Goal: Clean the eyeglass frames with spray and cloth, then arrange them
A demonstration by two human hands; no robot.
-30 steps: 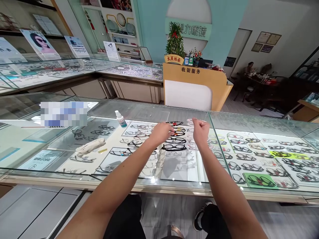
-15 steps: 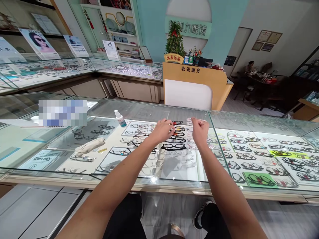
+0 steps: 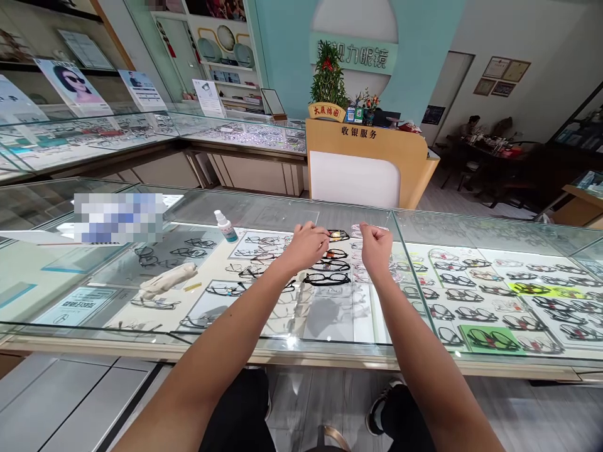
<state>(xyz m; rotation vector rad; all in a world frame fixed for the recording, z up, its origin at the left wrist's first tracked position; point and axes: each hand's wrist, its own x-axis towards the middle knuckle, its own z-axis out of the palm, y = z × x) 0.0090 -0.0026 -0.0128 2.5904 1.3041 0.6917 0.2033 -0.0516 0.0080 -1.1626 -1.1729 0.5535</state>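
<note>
Glasses point(image 3: 338, 235) with a yellow tag are at the far end of a column of dark pairs point(image 3: 326, 278) on the table point(image 3: 330, 359). Your left hand point(image 3: 311, 245), fingers curled, seems to pinch their left end. They should prove light, stiff and slick, the arms easily bent, so hold them by the bridge or hinges. Your right hand point(image 3: 377, 245) is closed beside a pink pair point(image 3: 356, 230); whether it grips that, I cannot tell. Since the earlier frame, the tagged glasses have shifted farther back, widening the gap before the next pair.
</note>
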